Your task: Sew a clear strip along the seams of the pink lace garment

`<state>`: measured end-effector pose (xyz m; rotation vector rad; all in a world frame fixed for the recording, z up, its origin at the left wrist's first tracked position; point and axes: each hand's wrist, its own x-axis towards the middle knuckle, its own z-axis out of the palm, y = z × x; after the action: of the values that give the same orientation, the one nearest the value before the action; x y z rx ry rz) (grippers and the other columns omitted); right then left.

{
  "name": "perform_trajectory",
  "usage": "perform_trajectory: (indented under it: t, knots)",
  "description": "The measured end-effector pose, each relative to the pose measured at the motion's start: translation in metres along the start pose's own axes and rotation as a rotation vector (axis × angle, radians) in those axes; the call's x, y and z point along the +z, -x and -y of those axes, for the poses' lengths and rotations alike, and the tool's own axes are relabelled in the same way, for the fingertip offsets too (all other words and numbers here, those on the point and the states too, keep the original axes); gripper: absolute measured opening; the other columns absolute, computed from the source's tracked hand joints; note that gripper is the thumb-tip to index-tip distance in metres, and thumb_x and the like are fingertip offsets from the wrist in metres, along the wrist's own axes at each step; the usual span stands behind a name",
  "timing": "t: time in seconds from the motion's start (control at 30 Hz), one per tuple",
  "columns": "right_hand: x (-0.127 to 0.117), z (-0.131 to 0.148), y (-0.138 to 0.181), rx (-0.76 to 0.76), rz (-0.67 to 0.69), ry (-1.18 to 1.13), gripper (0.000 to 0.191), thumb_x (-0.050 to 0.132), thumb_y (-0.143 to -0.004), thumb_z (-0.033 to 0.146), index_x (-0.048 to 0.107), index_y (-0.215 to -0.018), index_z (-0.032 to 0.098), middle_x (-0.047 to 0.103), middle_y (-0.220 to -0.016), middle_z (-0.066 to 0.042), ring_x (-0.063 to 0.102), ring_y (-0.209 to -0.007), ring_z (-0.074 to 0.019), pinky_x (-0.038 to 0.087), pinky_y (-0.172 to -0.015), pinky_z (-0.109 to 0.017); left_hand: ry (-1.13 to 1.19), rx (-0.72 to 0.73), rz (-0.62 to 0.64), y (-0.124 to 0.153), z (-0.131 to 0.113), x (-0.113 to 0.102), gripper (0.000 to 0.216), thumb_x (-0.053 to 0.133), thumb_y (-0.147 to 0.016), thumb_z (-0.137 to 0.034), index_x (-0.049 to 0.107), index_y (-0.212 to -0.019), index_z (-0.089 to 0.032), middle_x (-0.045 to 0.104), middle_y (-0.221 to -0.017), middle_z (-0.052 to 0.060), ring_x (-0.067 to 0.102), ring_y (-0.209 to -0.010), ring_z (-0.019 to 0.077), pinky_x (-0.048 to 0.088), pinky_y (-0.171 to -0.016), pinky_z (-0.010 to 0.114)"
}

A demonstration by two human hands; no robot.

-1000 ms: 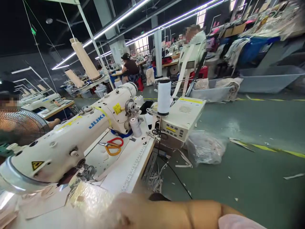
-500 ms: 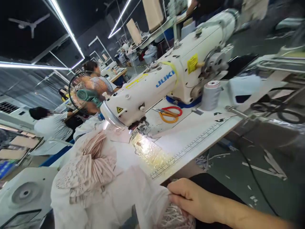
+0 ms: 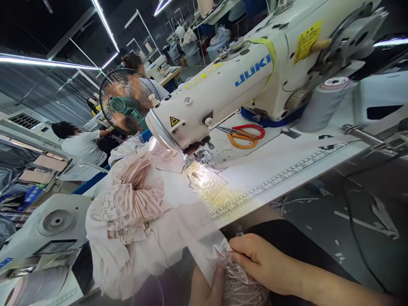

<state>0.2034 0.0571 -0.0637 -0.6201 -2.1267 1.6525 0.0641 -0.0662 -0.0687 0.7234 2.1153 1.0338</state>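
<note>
My right hand [image 3: 263,261] is closed in a pinch on the edge of a pale pink lace-trimmed fabric piece [image 3: 204,233], just off the table's front edge. Beside it, my left hand [image 3: 210,287] comes up from the bottom of the view and grips the same cloth with the thumb showing; the cloth hides its other fingers. The patterned lace part [image 3: 244,287] hangs below both hands. Left of them, a thick bundle of pink lace pieces [image 3: 137,193] lies heaped on white cloth. The white JUKI sewing machine [image 3: 219,91] stands beyond, its lamp lighting the needle area.
Orange-and-red-handled scissors [image 3: 244,136] lie on the machine bed near a grey thread cone [image 3: 323,104]. A ruler strip [image 3: 280,176] runs along the table front. A fan [image 3: 127,102] stands behind, with two people seated beyond. Another machine [image 3: 57,221] is at left.
My left hand has come into view at the fabric beside my right hand, which keeps its hold. The camera has shifted, so the machine appears larger and farther right.
</note>
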Motion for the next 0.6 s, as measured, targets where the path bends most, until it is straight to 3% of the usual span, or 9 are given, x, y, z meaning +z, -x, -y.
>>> perform_trajectory:
  t: [0.37, 0.5, 0.6]
  knots:
    - [-0.022, 0.001, -0.001, 0.008, -0.113, 0.144, 0.034, 0.031, -0.091, 0.035, 0.029, -0.059, 0.023, 0.043, -0.059, 0.001, 0.045, -0.058, -0.0162, 0.031, -0.057, -0.028, 0.18, -0.148, 0.057, -0.016, -0.004, 0.001, 0.068, 0.075, -0.058, -0.061, 0.067, -0.101, -0.009, 0.068, -0.107, 0.016, 0.052, -0.116, 0.0355, 0.036, -0.104, 0.043]
    - [-0.029, -0.01, 0.011, 0.07, -0.127, 0.127, 0.031, 0.041, -0.089, 0.044, 0.05, -0.068, 0.022, 0.053, -0.068, -0.002, 0.051, -0.065, -0.0192, 0.036, -0.06, -0.031, 0.412, -0.178, 0.23, -0.028, -0.015, 0.008, 0.07, 0.077, -0.056, -0.059, 0.068, -0.102, -0.007, 0.068, -0.104, 0.018, 0.053, -0.115, 0.0376, 0.035, -0.104, 0.045]
    - [-0.032, -0.016, 0.026, 0.148, -0.172, -0.035, 0.035, 0.051, -0.083, 0.057, 0.064, -0.084, 0.024, 0.059, -0.08, -0.005, 0.058, -0.075, -0.0233, 0.043, -0.068, -0.035, 0.584, -0.202, 0.403, -0.039, -0.025, 0.013, 0.068, 0.076, -0.057, -0.057, 0.068, -0.102, -0.007, 0.067, -0.108, 0.019, 0.052, -0.116, 0.0401, 0.033, -0.105, 0.048]
